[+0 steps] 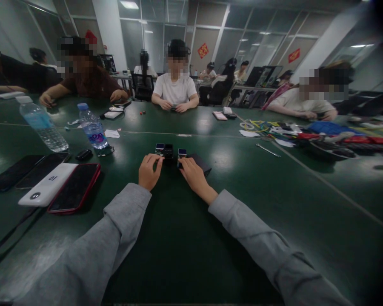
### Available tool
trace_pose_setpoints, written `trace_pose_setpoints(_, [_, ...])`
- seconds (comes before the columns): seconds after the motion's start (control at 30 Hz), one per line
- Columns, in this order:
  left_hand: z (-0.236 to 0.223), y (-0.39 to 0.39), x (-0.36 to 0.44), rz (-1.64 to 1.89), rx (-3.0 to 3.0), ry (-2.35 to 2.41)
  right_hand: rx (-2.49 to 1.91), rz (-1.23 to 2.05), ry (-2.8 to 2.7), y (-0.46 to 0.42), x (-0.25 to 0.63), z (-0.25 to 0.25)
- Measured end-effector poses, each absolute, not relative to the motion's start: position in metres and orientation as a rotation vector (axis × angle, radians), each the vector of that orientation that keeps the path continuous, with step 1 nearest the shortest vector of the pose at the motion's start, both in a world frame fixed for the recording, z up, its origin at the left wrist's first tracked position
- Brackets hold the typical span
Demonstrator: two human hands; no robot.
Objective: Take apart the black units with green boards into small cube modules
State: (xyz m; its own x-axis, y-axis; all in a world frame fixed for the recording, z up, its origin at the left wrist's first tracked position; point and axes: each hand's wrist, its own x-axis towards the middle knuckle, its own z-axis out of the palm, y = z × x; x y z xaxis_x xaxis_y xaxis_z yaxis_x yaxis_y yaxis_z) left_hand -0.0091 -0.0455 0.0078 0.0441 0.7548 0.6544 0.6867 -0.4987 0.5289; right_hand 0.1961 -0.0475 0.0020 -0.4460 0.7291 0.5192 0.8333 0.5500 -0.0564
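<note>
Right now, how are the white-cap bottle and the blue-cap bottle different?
The white-cap bottle has a light-blue band; the blue-cap bottle has purple markings. The white-cap bottle looks taller here than the blue-cap bottle. Both are see-through and stand on the green table.

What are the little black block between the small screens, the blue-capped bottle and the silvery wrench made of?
Black block: maybe plastic, being dark and boxy; too small to be sure. Bottle: probably clear, glossy plastic, since it's see-through. Wrench: likely shiny metal, from its silvery gleam.
</note>
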Motion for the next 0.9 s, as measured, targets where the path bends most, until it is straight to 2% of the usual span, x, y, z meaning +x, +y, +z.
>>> trace_pose_setpoints(0.13, [-0.005, -0.026, -0.023, 1.607, 1.849, 1.630, -1.208, -0.226, -2.267, -0.035, 0.198, -0.005])
trace_pose_setpoints(0.3, [-0.026, 0.003, -0.037, 1.496, 1.394, 1.482, -1.162, -0.061, -2.250, -0.031, 0.205, -0.014])
trace_pose_setpoints(0.53, [-0.025, 0.006, -0.034, 1.412, 1.528, 1.386, -1.191, -0.007, -2.259, -0.033, 0.203, -0.012])
trace_pose_setpoints(0.77, [-0.036, 0.027, -0.041, 1.395, 1.450, 1.435, -1.208, -0.296, -2.099, -0.043, 0.209, 0.020])
trace_pose_setpoints(0.9, [-0.041, 0.045, -0.043, 1.402, 1.419, 1.406, -1.432, -0.186, -1.852, -0.034, 0.230, 0.015])
